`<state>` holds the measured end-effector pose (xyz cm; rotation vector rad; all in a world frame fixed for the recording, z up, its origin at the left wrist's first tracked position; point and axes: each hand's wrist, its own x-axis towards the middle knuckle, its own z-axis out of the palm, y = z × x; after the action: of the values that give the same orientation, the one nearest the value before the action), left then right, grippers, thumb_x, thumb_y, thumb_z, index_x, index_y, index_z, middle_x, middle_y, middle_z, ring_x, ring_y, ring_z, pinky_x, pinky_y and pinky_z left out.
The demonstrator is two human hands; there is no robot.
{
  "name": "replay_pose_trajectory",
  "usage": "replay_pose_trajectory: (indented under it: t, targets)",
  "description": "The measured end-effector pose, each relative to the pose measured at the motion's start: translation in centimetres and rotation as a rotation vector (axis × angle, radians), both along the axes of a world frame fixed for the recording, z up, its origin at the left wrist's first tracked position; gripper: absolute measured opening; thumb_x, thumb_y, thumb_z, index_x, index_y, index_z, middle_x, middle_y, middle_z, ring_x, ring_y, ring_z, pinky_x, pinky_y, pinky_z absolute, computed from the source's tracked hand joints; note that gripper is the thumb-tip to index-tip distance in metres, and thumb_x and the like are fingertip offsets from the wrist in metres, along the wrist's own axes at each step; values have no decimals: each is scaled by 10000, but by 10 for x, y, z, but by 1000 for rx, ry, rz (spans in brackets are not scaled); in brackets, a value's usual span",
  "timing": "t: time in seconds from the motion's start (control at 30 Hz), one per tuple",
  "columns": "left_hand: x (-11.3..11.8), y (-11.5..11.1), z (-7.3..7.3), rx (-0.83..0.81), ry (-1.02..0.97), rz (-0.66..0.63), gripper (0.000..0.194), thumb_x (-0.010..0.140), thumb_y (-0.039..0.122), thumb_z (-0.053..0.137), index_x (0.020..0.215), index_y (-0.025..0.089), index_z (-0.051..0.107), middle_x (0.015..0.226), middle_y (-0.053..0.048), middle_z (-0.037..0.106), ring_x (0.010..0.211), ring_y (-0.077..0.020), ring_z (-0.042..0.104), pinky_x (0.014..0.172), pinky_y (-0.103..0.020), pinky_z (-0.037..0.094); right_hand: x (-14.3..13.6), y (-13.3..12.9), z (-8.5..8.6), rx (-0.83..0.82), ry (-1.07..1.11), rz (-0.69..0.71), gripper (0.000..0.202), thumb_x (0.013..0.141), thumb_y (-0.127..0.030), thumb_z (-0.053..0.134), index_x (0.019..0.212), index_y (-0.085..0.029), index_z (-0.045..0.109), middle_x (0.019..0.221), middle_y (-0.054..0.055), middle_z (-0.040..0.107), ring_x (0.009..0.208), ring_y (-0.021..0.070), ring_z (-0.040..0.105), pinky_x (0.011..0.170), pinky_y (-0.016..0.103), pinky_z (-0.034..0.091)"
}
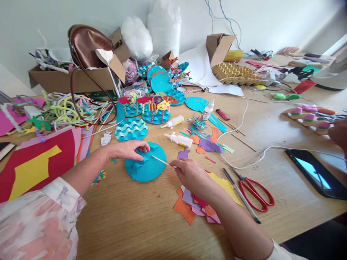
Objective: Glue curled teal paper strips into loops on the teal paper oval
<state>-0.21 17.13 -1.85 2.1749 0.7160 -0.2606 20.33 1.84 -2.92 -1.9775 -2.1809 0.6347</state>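
A round blue disc (152, 171) lies on the table, with a curled blue paper strip (139, 166) across it. My left hand (128, 150) rests over the disc's upper left, its thumb and fingers bent and closed on the strip; part of the strip is hidden under them. In my right hand (189, 174) a thin white stick (160, 160) is pinched, its tip over the disc. Just behind sits another blue disc with wavy paper strips (131, 129). Two white glue bottles (180, 140) (174, 122) lie on their sides nearby.
Paper scraps (191, 206), red-handled scissors (256, 193) and a pen (241, 196) lie by my right forearm. Further right are a phone (316, 173), a white cable (242, 119) and another person's hand (344, 134). Coloured sheets (65, 150) and a cardboard box (53, 81) stand left.
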Motion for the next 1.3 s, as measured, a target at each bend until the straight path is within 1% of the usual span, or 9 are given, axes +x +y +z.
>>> replay_pose_trajectory:
  t: [0.3,0.53,0.7,0.9,1.03,1.17,1.3]
  targets:
    - [-2,2,-12,18,-38,21,363,625,254,572,973,174,511,983,-39,548,901,-185,515,798,-291,417,-3,2,-8,83,75,7,322,810,-122,378,976,-219,636,875,58,662,792,160,602,643,227,366]
    - [-3,2,-15,17,-55,17,370,624,243,568,983,184,499,980,-28,542,898,-175,509,792,-280,411,-5,1,-14,91,192,-46,313,788,-103,402,946,-222,644,849,33,663,765,139,595,642,213,375]
    - [-3,3,-14,53,-36,-2,305,630,241,556,922,183,489,934,-17,541,855,-164,510,748,-260,407,-5,0,-14,81,279,-60,335,769,-87,399,947,-224,647,815,21,654,708,124,576,613,205,375]
    - [-4,4,-15,107,-4,-35,190,628,221,540,813,185,519,850,3,530,783,-153,489,681,-239,384,-3,0,-17,82,343,-59,329,764,-89,398,937,-215,649,782,16,646,671,121,558,588,204,370]
    - [-5,5,-17,134,3,-52,170,631,216,534,798,181,538,860,0,528,795,-157,489,687,-239,376,-2,0,-17,65,339,-52,332,770,-88,397,956,-211,643,784,15,649,667,116,561,581,198,369]
    - [-5,5,-16,145,3,-63,171,632,212,529,799,181,543,855,3,526,791,-153,491,684,-232,374,-2,-2,-13,69,249,-59,325,785,-85,393,945,-213,646,824,28,654,731,126,582,633,204,380]
    - [-5,4,-16,150,-2,-67,170,627,209,528,793,180,543,850,3,525,788,-153,492,680,-229,375,-3,-1,-10,82,173,-34,316,801,-97,388,943,-213,645,861,45,655,782,141,593,656,213,382]
